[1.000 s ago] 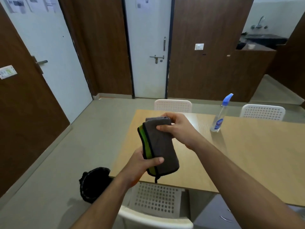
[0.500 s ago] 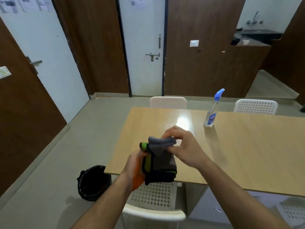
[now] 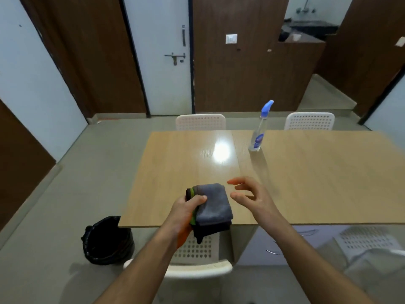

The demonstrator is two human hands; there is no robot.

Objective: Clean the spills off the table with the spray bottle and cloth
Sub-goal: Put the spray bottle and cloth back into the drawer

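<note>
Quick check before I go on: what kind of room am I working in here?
Probably an office break or meeting room: a long wooden table with white perforated chairs round it, several closed doors, and a sink counter in the back corner.

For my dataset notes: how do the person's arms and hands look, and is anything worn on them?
Both forearms are bare: no sleeves, gloves, watch or bracelets in view. The left hand and right hand show no rings that I can make out; the right is slightly blurred.
</note>
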